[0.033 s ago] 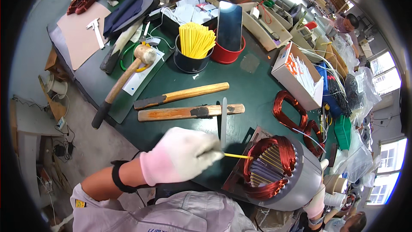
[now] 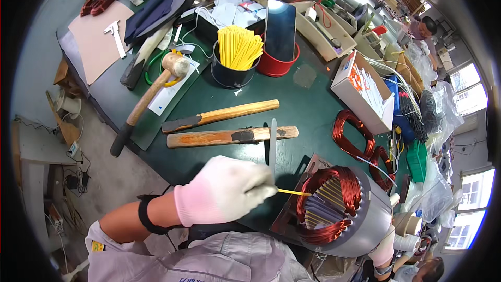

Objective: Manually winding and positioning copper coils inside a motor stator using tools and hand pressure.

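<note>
My left hand (image 2: 229, 190), in a white and pink glove, is closed in a pinch on a thin yellow strip (image 2: 292, 192). The strip's far end reaches the slots inside a motor stator (image 2: 365, 219), among its red-brown copper windings (image 2: 345, 185). This grey, round stator lies on its side on a brown plate (image 2: 284, 218) at the table's near edge. My right hand (image 2: 384, 248), gloved too, is against the stator's right side; its fingers are mostly hidden behind the housing. Beyond my left hand, a flat grey blade (image 2: 273, 149) lies across a wooden bar (image 2: 209, 138).
A second wooden stick (image 2: 235, 110) and a mallet (image 2: 151, 99) lie to the left. Behind stand a black cup (image 2: 229, 77) of yellow strips and a phone (image 2: 279, 31) in a red container (image 2: 276, 68). Loose copper coils (image 2: 347, 138) and a cardboard box (image 2: 360, 96) are at the right.
My left hand has shifted slightly right, toward the stator, with the yellow strip in its pinch. My right hand and the stator look nearly unmoved.
</note>
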Demonstrator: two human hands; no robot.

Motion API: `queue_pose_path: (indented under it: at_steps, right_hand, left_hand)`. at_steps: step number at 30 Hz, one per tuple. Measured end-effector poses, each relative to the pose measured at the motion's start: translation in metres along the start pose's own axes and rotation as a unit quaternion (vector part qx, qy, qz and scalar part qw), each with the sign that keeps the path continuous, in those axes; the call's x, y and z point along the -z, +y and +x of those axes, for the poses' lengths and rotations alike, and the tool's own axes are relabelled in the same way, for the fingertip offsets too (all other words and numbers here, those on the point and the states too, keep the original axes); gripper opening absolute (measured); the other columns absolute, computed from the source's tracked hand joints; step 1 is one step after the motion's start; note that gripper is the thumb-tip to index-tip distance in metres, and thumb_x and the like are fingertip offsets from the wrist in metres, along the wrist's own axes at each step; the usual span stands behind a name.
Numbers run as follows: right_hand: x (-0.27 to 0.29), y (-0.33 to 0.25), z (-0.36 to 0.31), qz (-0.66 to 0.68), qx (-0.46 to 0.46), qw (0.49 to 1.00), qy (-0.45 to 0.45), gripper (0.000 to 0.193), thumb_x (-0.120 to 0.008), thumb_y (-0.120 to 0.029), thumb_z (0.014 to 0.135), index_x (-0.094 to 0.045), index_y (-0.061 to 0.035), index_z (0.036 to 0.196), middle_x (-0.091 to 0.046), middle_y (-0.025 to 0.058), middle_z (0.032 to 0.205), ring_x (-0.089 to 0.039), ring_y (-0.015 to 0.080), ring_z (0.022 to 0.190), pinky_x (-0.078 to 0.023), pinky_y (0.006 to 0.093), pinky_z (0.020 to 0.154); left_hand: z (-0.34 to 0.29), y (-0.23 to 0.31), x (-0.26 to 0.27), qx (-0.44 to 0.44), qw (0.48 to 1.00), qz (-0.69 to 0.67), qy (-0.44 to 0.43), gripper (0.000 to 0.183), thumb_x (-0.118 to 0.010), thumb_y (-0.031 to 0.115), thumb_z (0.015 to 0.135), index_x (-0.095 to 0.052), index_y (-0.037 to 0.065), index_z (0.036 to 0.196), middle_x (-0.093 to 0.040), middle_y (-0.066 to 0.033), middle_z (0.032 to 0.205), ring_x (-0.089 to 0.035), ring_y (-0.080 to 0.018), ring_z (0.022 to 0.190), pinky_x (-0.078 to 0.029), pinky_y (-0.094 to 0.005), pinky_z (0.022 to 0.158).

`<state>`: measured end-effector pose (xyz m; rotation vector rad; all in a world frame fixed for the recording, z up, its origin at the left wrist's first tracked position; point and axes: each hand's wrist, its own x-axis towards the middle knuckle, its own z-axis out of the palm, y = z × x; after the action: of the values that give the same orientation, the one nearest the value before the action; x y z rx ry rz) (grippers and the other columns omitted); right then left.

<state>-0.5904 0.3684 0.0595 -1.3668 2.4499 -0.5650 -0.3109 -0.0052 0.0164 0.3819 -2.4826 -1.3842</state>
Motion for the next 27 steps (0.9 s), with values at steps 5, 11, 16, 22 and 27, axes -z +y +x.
queue_pose_path:
  at_steps: [5, 11, 16, 22, 27]
  right_hand:
    - [0.000, -0.020, 0.005, -0.013, -0.040, 0.999, -0.023, 0.038, -0.083, -0.019, 0.082, -0.072, 0.0021, 0.111, -0.077, 0.0130, 0.092, -0.075, 0.0308, 0.081, -0.056, 0.0371, 0.072]
    - [0.001, -0.016, -0.002, -0.004, -0.069, 0.997, -0.040, 0.045, -0.083, -0.017, 0.081, -0.068, 0.0030, 0.118, -0.076, 0.0155, 0.099, -0.074, 0.0311, 0.087, -0.055, 0.0373, 0.076]
    - [-0.001, 0.001, -0.016, 0.027, -0.083, 0.995, -0.044, 0.054, -0.083, -0.013, 0.079, -0.061, 0.0046, 0.126, -0.075, 0.0189, 0.109, -0.074, 0.0313, 0.095, -0.056, 0.0373, 0.081]
    - [0.005, 0.051, -0.022, -0.104, 0.021, 0.977, -0.184, 0.061, -0.084, -0.013, 0.082, -0.053, 0.0057, 0.132, -0.073, 0.0196, 0.119, -0.073, 0.0254, 0.101, -0.056, 0.0367, 0.084]
    - [-0.013, 0.012, -0.002, 0.080, -0.030, 0.995, 0.060, 0.020, -0.078, -0.019, 0.083, -0.078, -0.0027, 0.094, -0.071, 0.0198, 0.076, -0.070, 0.0347, 0.065, -0.052, 0.0358, 0.061]
  left_hand:
    - [0.020, -0.008, -0.015, 0.010, 0.999, -0.026, -0.044, 0.012, -0.069, 0.017, 0.094, -0.071, 0.005, 0.097, -0.069, -0.0140, 0.082, -0.070, -0.0344, 0.077, -0.056, -0.0419, 0.068]
    - [0.032, -0.008, -0.016, -0.012, 0.996, 0.052, -0.070, 0.012, -0.067, 0.017, 0.095, -0.068, 0.006, 0.092, -0.068, -0.0141, 0.079, -0.070, -0.0355, 0.076, -0.056, -0.0449, 0.067]
    - [0.048, 0.006, -0.016, 0.001, 0.985, 0.124, -0.121, 0.017, -0.065, 0.021, 0.096, -0.065, 0.006, 0.088, -0.068, -0.0152, 0.079, -0.070, -0.0372, 0.077, -0.055, -0.0473, 0.068]
    - [0.054, 0.003, -0.020, -0.010, 0.979, 0.139, -0.147, 0.020, -0.062, 0.024, 0.099, -0.066, 0.005, 0.094, -0.068, -0.0176, 0.080, -0.070, -0.0394, 0.082, -0.055, -0.0494, 0.075]
    - [0.057, 0.021, -0.040, 0.000, 0.978, 0.151, -0.142, 0.020, -0.062, 0.024, 0.099, -0.068, 0.005, 0.097, -0.069, -0.0177, 0.082, -0.071, -0.0390, 0.083, -0.055, -0.0487, 0.076]
